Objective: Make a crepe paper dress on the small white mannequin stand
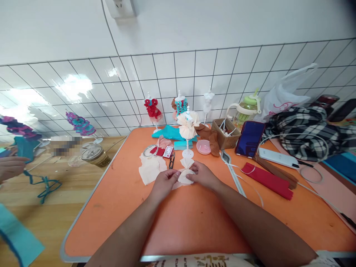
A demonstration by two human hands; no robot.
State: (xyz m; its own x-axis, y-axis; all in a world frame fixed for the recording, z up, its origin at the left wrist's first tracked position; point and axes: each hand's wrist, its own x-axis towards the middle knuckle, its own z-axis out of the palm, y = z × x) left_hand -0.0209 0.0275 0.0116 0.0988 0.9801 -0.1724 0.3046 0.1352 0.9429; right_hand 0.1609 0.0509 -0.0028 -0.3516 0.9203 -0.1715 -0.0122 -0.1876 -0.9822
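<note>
My left hand and my right hand meet over the middle of the orange table. Between them they pinch a cream fabric piece, gathered at its centre and fanning out above and below. More cream fabric pieces lie flat just left of my left hand. Behind the hands stands a small white dress form with ruffled cream fabric on its upper part. Thread snips rest near its base, beside a small red-and-white packet.
Smaller dress forms line the tiled wall. To the right are a pink dish, a cardboard box, scissors, a phone, red fabric and a white power bank. Another person's hand is at far left.
</note>
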